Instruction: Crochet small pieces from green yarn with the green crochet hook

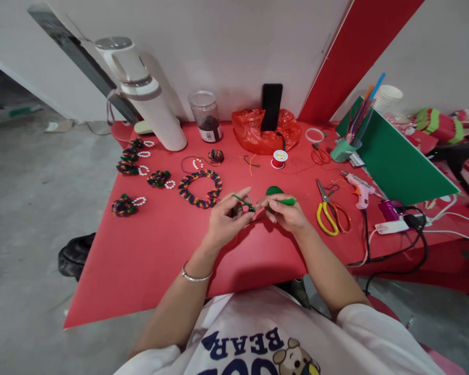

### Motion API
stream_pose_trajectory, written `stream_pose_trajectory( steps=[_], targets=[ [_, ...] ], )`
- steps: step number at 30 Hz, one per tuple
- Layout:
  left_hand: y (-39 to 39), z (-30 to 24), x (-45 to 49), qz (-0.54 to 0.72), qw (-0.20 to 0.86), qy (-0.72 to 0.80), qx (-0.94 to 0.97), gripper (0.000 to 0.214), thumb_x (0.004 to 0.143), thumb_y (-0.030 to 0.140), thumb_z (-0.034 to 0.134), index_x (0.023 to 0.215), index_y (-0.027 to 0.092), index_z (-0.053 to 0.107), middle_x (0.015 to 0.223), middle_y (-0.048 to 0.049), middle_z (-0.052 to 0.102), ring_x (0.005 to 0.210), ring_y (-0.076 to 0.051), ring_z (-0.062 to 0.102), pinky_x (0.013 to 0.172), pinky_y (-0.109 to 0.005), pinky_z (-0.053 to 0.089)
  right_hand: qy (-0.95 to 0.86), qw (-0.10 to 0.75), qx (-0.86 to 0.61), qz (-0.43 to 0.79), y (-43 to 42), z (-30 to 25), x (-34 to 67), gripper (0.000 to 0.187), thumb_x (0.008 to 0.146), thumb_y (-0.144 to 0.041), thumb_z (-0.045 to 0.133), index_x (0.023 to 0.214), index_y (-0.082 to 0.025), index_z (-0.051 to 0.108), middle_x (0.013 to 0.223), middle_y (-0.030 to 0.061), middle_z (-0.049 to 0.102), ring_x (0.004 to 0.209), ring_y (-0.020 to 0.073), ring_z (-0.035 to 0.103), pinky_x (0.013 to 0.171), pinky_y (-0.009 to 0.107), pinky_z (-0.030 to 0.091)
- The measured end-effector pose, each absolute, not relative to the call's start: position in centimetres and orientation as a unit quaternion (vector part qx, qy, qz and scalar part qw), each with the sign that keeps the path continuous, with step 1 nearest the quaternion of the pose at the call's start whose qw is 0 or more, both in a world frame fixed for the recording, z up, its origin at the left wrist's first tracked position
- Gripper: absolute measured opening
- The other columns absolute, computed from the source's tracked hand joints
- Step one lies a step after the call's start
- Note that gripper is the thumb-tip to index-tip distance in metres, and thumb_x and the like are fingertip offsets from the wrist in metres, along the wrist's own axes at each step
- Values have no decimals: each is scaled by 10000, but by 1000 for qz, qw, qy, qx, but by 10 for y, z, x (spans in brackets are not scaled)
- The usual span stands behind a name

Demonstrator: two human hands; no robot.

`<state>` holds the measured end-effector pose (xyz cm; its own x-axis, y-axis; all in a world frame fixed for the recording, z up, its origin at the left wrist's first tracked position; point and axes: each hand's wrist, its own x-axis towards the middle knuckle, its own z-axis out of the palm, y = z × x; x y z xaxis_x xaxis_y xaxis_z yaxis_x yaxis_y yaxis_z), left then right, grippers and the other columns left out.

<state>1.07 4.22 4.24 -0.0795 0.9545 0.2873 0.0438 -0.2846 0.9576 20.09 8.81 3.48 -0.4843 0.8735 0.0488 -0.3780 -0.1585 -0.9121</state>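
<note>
My left hand (227, 221) pinches a small piece of dark green yarn work (250, 208), with a green strand running up over the fingers. From the right, my right hand (287, 212) grips a crochet hook with a green handle (288, 201), its thin metal tip at the yarn between both hands. Just behind my right hand lies a ball of green yarn (274, 190). A ring of multicoloured crochet (200, 188) rests on the table left of my left hand. Farther left are several multicoloured yarn flowers (124, 205) with loops of white beads (139, 201).
On the red table (140, 265), yellow-and-red-handled scissors (331, 211) and a pink glue gun (360, 190) lie right of my hands. Behind stand a red thread spool (279, 159), a phone (271, 107), a clear jar (206, 117) and a tall white bottle (156, 114). Cables trail at right.
</note>
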Motion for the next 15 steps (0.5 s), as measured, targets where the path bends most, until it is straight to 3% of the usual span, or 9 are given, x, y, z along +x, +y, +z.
stream_pose_trajectory(
  steps=[3, 7, 11, 15],
  targets=[
    [43, 42, 13, 589, 394, 468, 527, 511, 717, 179, 843, 1217, 241, 759, 936, -40, 693, 531, -44, 433, 502, -208, 399, -476, 441, -266, 712, 89, 31, 202, 255, 805, -474, 786, 842, -224, 815, 848, 60, 801, 460, 65, 519, 425, 213, 398],
    [44, 46, 11, 614, 336, 450, 555, 405, 678, 188, 877, 1073, 240, 804, 1181, -101, 706, 548, -41, 453, 485, -218, 396, -478, 438, -282, 708, 88, 30, 202, 270, 799, -486, 783, 833, -219, 810, 852, 66, 801, 475, 74, 525, 423, 217, 393],
    [41, 47, 11, 608, 316, 432, 586, 293, 723, 180, 838, 1010, 231, 820, 1047, -85, 742, 545, -56, 466, 478, -216, 382, -476, 439, -281, 708, 88, 31, 200, 260, 802, -474, 782, 831, -218, 812, 828, 58, 798, 458, 66, 511, 417, 212, 379],
    [41, 44, 15, 594, 354, 450, 565, 342, 745, 175, 806, 1083, 227, 808, 853, -47, 736, 541, -68, 469, 507, -220, 396, -470, 437, -287, 711, 89, 29, 200, 249, 803, -467, 787, 831, -220, 809, 800, 47, 793, 449, 67, 507, 403, 209, 365]
  ],
)
